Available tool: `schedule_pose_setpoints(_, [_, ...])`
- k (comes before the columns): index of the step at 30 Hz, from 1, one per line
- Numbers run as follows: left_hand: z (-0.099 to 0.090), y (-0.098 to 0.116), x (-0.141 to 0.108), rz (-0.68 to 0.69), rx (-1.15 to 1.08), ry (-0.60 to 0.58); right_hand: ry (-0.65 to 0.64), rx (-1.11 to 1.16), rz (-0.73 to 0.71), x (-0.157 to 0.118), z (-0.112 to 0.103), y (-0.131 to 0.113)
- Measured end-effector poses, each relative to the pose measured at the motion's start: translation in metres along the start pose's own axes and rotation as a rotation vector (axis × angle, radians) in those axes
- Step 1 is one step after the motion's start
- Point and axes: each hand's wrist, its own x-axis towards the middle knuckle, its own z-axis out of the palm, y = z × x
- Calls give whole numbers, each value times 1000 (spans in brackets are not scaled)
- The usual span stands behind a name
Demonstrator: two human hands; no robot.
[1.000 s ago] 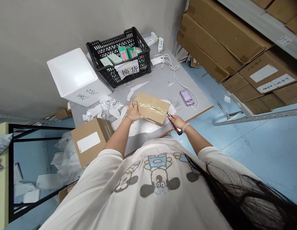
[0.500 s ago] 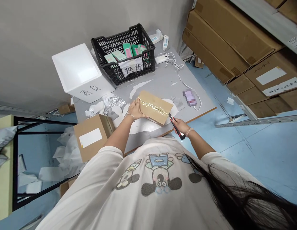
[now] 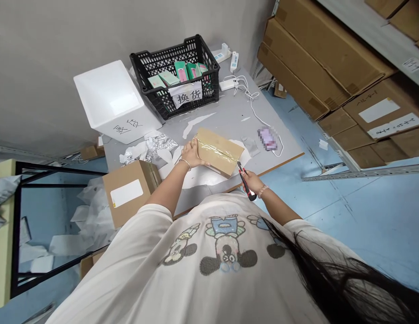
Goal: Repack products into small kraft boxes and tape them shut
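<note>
A flat cardboard box (image 3: 219, 152) lies on the grey table, with clear tape running across its top. My left hand (image 3: 192, 155) grips its left edge, fingers over the cardboard. My right hand (image 3: 252, 182) is closed around a red-and-black utility knife (image 3: 245, 181). The knife's tip sits at the box's right corner, touching or very nearly touching it. The underside of the box is hidden.
A black plastic crate (image 3: 172, 53) of green packets and a white foam box (image 3: 108, 101) stand at the table's (image 3: 236, 108) back. Crumpled paper and foil (image 3: 152, 146) lie left of my hands. A labelled carton (image 3: 128, 198) stands by the table's near edge. Stacked cartons (image 3: 331, 58) fill the shelves to the right.
The knife now tilts more steeply in my right hand, its handle end swung downward in view. The whole view has shifted slightly. My left hand and the box stay together.
</note>
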Motion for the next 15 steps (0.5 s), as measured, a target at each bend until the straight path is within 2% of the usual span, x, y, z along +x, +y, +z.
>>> schedule_pose_setpoints(7, [1, -1, 0, 5, 13, 8, 29, -7, -11, 1, 4, -5])
schedule_pose_setpoints(12, [2, 1, 1, -15, -8, 20, -102, -201, -35, -16, 14, 8])
schedule_pose_setpoints(15, [2, -3, 0, -1, -45, 16, -19, -233, -64, -24, 16, 13])
